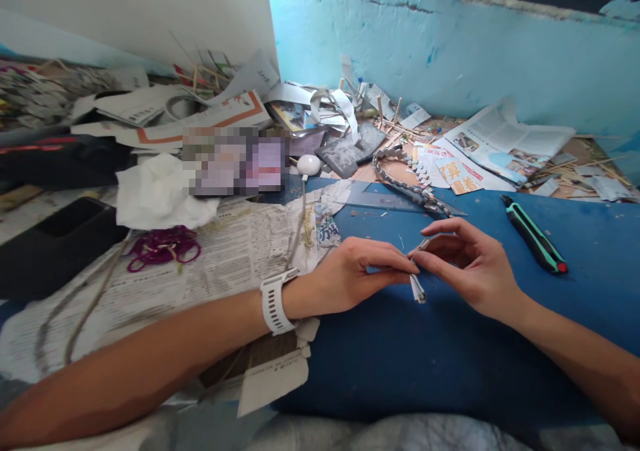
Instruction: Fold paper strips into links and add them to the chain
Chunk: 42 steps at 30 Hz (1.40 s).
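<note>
Between my two hands is a small folded paper strip (418, 291), whitish and grey, its lower end sticking out below the fingers. My left hand (367, 271), with a white watch (277, 304) on the wrist, pinches the strip between thumb and fingers. From the other side my right hand (473, 264) grips its upper end with thumb and fingertips, the other fingers curled. Just beyond the hands lies a chain of folded paper links (405, 178), beside a clear ruler (380, 198). A black and green utility knife (535, 234) lies to the right.
Newspaper sheets (240, 244) cover the left side, with a purple string bundle (165, 248), white tissue (160, 191) and a dark case (55, 244). Paper scraps, thin sticks (395, 121) and a folded newspaper (505, 144) line the back by the blue wall. The blue mat (400, 364) lies under my hands.
</note>
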{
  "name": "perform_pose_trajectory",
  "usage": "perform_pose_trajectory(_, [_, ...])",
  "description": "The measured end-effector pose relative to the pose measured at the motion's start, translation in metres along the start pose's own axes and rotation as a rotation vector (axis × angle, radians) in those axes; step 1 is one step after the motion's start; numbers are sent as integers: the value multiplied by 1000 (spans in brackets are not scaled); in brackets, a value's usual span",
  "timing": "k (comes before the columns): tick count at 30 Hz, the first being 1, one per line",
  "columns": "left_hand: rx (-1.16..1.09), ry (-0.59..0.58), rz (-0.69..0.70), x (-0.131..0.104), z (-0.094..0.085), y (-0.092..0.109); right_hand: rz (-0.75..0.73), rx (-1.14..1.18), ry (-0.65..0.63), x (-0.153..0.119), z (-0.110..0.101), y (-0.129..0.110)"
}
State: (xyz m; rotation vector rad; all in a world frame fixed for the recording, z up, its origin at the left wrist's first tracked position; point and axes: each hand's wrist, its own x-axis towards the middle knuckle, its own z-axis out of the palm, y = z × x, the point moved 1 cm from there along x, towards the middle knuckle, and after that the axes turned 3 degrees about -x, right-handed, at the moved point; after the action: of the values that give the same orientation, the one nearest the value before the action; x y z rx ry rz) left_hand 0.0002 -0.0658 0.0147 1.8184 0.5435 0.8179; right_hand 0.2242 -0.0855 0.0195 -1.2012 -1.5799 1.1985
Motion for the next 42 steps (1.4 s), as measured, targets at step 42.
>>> perform_pose_trajectory(42, [8,158,-118,-3,2,6,-80,-23,105,-4,-1,-6])
